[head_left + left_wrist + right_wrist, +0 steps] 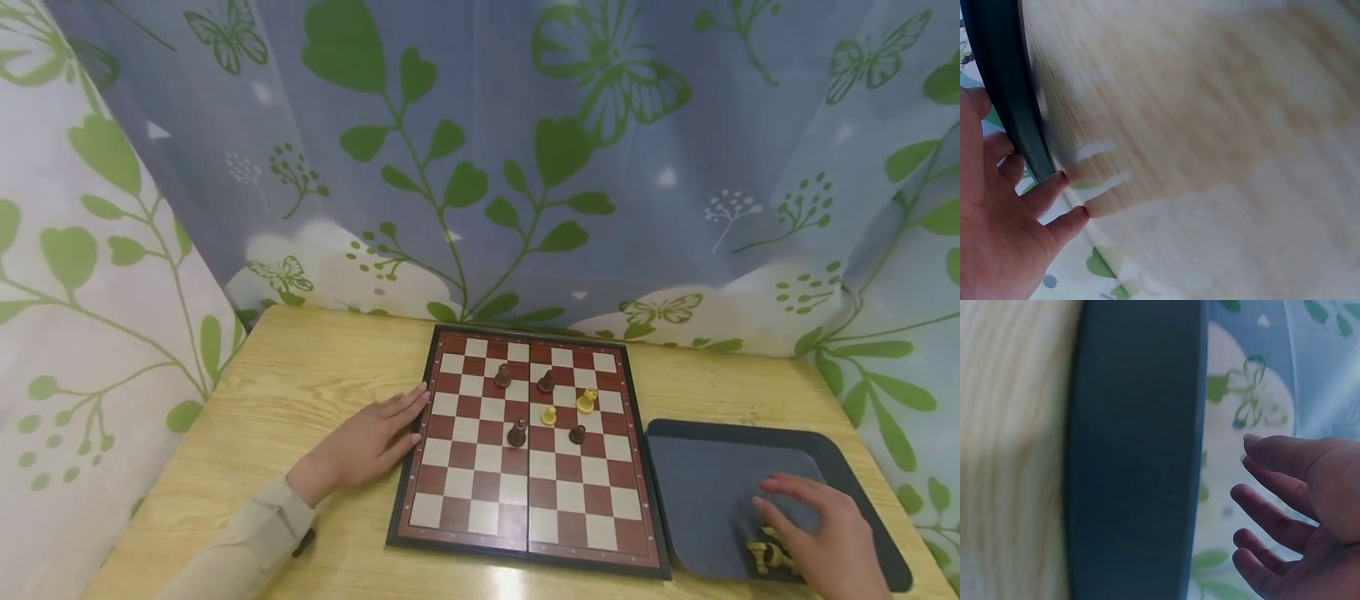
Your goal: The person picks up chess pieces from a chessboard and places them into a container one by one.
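counter (322, 358) stretches left of chessboard (480, 492), tray (705, 492) just beside its right edge | six chess pieces (517, 434) stand on chessboard | left hand (367, 442) extended, fingertips touching chessboard's left edge | right hand (832, 529) parted above tray's gold pieces (763, 557)

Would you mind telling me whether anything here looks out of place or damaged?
Nothing stands out as spilled or damaged: the chess pieces stand upright on the board. A gold piece in the tray, by the right hand, lies on its side, unlike them.
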`<state>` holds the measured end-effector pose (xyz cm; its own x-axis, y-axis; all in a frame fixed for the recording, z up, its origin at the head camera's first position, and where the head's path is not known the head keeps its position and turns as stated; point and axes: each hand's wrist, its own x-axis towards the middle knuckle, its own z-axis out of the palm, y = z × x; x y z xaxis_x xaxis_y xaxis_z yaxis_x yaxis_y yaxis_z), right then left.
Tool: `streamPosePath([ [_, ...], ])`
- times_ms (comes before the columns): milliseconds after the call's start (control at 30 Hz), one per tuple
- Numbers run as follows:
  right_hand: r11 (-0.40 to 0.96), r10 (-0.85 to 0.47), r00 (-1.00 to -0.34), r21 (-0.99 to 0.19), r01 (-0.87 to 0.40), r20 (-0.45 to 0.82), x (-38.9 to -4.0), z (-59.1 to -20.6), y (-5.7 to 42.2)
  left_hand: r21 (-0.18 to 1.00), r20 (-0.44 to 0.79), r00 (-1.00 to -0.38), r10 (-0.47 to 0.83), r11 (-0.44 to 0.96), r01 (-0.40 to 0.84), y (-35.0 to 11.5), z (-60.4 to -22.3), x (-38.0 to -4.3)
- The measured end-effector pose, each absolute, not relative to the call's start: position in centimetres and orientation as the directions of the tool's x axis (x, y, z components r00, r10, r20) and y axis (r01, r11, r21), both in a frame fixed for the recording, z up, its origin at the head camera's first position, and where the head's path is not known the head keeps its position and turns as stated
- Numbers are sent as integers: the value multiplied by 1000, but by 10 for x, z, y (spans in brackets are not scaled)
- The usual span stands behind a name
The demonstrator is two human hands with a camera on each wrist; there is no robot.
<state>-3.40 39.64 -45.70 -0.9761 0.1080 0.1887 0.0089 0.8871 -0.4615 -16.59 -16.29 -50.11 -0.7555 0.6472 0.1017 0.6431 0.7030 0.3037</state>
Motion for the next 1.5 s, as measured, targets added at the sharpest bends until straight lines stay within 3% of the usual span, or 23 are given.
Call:
streamPosePath([
  [267, 849, -67, -963, -492, -193, 263, -59, -442, 332, 316, 116, -755, 646, 696, 645, -162, -502, -167],
  [500, 783, -178, -980, -590, -196, 89, -83, -435, 280, 309, 96, -757, 646, 704, 640, -162, -500, -165],
  [800, 735, -326, -945, -630, -251, -4, -110, -441, 250, 314, 77, -767, 637, 714, 625, -162, -501, -165],
  [1500, 762, -331, -941, -606, -228, -62, -136, -449, 236, 309, 93, -764, 638, 711, 632, -162, -500, -162],
])
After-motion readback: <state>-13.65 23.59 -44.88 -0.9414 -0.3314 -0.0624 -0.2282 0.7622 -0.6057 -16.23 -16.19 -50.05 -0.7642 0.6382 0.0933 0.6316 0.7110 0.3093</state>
